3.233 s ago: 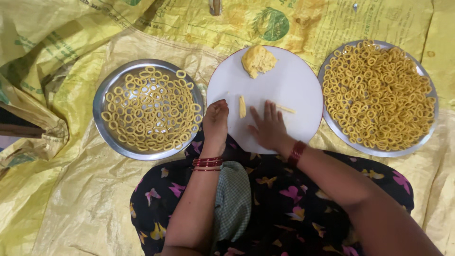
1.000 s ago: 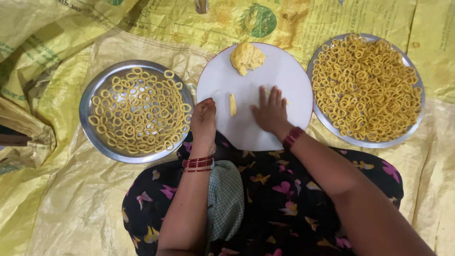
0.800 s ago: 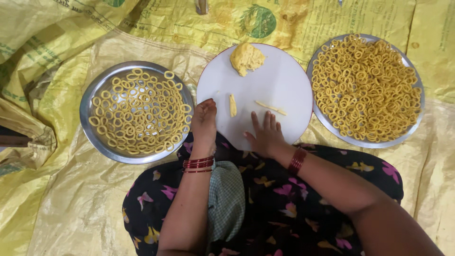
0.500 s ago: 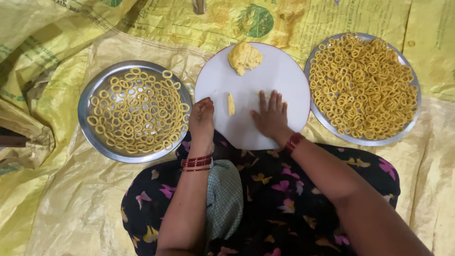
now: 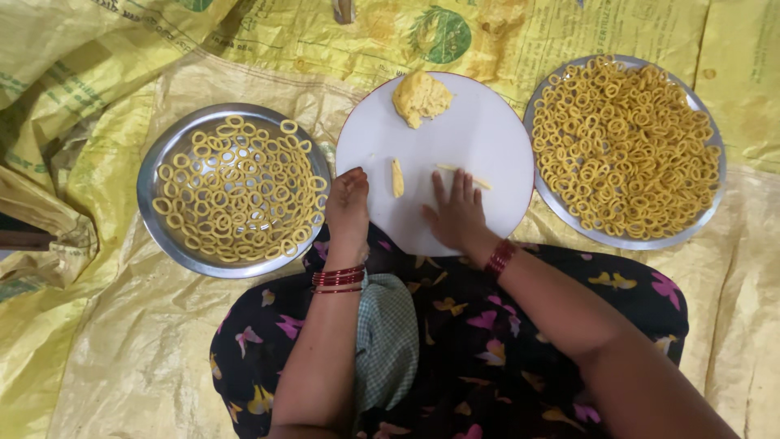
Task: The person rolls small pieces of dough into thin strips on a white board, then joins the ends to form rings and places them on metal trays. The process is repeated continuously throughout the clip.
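My right hand [image 5: 457, 213] lies flat, fingers spread, pressing a thin yellow dough strand [image 5: 463, 174] on the round white board [image 5: 479, 122]. My left hand [image 5: 348, 207], loosely curled and empty, rests on the board's edge. The strand looks soft and tearable; I'd lift it by the ends.

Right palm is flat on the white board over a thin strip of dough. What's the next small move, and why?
Probably roll the right hand forward over the dough strip to thin it. The strip looks short and straight, unlike the rings on the left plate. The left hand rests at the white board edge.
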